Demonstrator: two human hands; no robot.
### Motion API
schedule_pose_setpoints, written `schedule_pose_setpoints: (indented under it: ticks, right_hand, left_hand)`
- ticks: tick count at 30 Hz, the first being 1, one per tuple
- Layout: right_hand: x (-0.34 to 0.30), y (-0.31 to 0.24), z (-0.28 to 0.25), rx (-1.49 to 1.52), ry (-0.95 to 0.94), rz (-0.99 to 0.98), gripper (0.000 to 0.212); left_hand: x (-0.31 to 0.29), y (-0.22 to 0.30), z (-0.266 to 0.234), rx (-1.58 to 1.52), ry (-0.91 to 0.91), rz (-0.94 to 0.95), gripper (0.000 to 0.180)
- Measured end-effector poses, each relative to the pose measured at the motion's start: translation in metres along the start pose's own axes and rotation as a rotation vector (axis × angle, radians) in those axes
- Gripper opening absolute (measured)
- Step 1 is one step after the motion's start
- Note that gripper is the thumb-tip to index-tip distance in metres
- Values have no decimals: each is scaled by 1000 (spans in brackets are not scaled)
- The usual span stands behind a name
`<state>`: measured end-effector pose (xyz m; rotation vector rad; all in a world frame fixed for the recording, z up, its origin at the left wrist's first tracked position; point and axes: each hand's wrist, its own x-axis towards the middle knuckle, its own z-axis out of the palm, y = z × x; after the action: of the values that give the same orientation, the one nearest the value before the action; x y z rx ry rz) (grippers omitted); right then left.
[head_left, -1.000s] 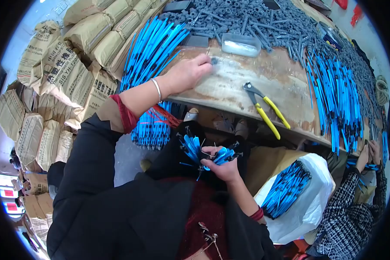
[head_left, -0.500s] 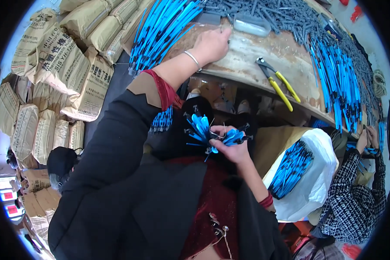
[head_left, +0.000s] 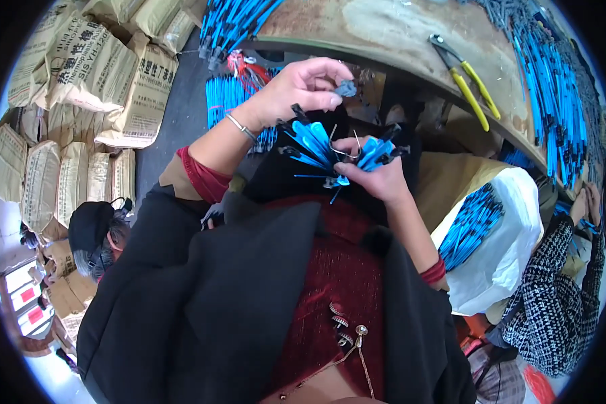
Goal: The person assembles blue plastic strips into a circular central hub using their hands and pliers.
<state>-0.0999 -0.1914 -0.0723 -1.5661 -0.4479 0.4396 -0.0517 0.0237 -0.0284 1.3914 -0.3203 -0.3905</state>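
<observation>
Between the thumb and fingertips of my left hand (head_left: 296,89) is a small grey plastic piece (head_left: 346,88). This hand is in the air just in front of the table edge, above the other one. My right hand (head_left: 385,180) is closed round a fanned bundle of blue plastic strips with black clip-like ends (head_left: 311,143). The strips spread out on both sides of my thumb, over my lap. Thin wire-like pieces stick up from the middle of the bundle. My fingers partly hide where the strips meet.
Yellow-handled pliers (head_left: 475,87) lie at the edge of the wooden table (head_left: 384,23). More blue strips (head_left: 552,101) lie at the right. A white sack (head_left: 512,256) holding blue strips stands beside me. Paper sacks (head_left: 91,74) are stacked left. Co-workers sit at both sides.
My left hand has come back from the tabletop toward my lap, now with the grey plastic piece. My right hand, still holding the bundle, is slightly higher. The whole view has shifted.
</observation>
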Motion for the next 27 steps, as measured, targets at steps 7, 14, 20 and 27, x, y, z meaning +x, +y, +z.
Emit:
schedule_pose_setpoints:
  ticks: [7,14,20,27]
  right_hand:
    - [8,9,0,39,-68,73,28]
    - [7,15,1,92,26,34,32]
    - [10,15,0,111,60,66,33]
    - [13,17,-1,139,74,40,35]
  left_hand:
    - [-20,-34,-6,87,-173,21,38]
    - [-15,-45,-7,-47,-227,115,36]
    - [-14,-45,-7,-179,-294,-56,42]
    - [-9,-46,-6,-39,-185,119,37]
